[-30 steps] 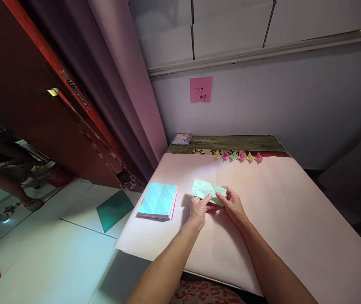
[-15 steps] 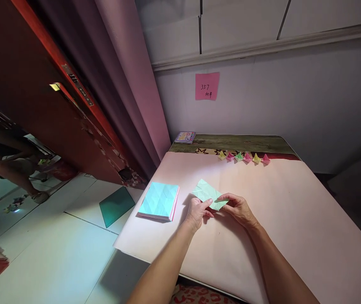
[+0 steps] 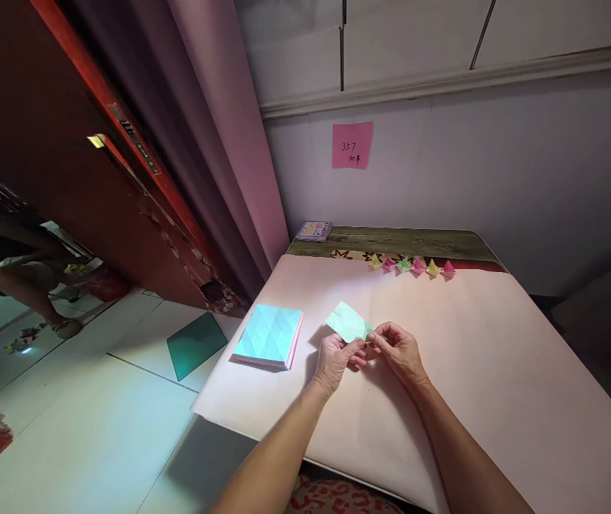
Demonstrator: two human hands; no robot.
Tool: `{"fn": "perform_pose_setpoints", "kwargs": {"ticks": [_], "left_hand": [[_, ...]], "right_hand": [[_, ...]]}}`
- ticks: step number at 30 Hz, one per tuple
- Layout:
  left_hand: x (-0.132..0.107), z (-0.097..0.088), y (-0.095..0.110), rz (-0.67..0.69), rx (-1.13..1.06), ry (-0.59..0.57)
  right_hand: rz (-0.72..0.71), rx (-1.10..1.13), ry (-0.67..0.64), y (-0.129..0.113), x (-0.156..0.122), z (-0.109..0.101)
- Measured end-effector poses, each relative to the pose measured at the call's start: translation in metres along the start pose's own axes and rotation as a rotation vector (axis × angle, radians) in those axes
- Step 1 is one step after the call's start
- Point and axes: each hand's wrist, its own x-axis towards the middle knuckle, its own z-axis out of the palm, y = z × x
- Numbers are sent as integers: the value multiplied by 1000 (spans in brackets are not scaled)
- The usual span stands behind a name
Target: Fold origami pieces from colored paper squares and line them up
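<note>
A pale green sheet of origami paper (image 3: 346, 321) with crease lines is held up just above the table, between both hands. My left hand (image 3: 333, 360) pinches its lower edge, thumb on top and fingers curled beneath. At the near right corner my right hand (image 3: 399, 350) grips the paper between thumb and fingers, and the corner there looks folded over. The thumbs nearly meet, and the fingers hide part of the near edge. Left of the hands lies a stack of origami paper (image 3: 268, 334), its top sheet light blue.
Several small folded paper pieces (image 3: 403, 265) in yellow, pink and green stand in a row at the table's back. A small patterned pack (image 3: 314, 230) lies at the back left corner. A pink note (image 3: 352, 145) is on the wall. Pale paper covers the table (image 3: 498, 385).
The near right part of the green paper has been folded in, so less of it shows. My right thumb has moved onto the top of that corner, beside my left thumb.
</note>
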Motion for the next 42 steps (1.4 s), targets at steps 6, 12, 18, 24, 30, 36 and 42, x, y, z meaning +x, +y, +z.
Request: {"fn": "perform_pose_setpoints", "kwargs": {"ticks": [6,12,18,24,30,36,42], "left_hand": [[3,5,-4,22,-23,104],[4,5,-6,41,3,96],[0,4,-6,27,77,51],[-7,1,14,66,-341,122],[-7,4,19,-67,-686,84],[-2,18,9,-25,-576,267],[-10,18,13,135,-68,313]], "right_hand": [[-1,102,17,-3,0,3],[107,147,-145,-15,-2,1],[136,129,-209,-14,-2,-1],[170,154,-236,-13,-1,-5],[150,154,-317,-15,-3,-3],[138,124,-309,-16,-4,-1],[107,78,-218,-15,-3,2]]}}
